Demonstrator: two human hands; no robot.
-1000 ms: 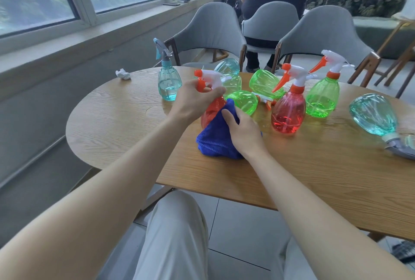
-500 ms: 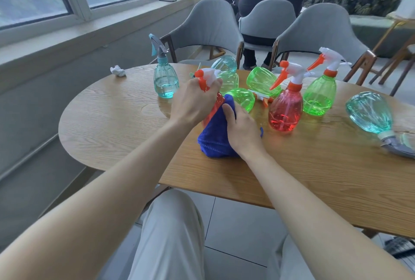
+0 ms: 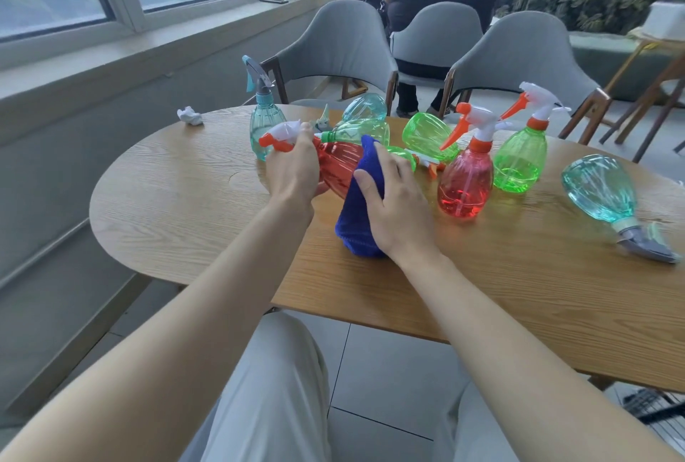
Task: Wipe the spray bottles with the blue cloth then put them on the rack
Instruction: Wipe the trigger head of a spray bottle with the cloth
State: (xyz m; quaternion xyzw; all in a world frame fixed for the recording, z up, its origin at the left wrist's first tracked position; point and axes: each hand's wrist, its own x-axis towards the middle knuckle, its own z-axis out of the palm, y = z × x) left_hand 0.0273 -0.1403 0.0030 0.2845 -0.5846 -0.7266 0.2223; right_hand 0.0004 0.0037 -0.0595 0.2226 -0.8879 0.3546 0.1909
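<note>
Under right hand (image 3: 396, 209) clasping blue cloth (image 3: 356, 228): red bottle (image 3: 339, 165), now tipped sideways in gripping left hand (image 3: 294, 172), likely offering another side for wiping.

an oval wooden table (image 3: 178, 209) with pale grain. a crumpled white paper (image 3: 190, 115) lies at its far left edge. at the far middle an upright teal spray bottle (image 3: 266, 129) stands beside a huddle of bottles on their sides: a lying teal bottle (image 3: 365, 108), a lying green bottle (image 3: 357, 131) and a second lying green bottle (image 3: 426, 135). to the right an upright red spray bottle (image 3: 463, 183) stands just beside an upright green spray bottle (image 3: 519, 165). well apart at the right, a toppled teal bottle (image 3: 598, 191) lies with its grey trigger toward the near edge. a bunched blue cloth (image 3: 356, 228) meets the tabletop near the middle.
</note>
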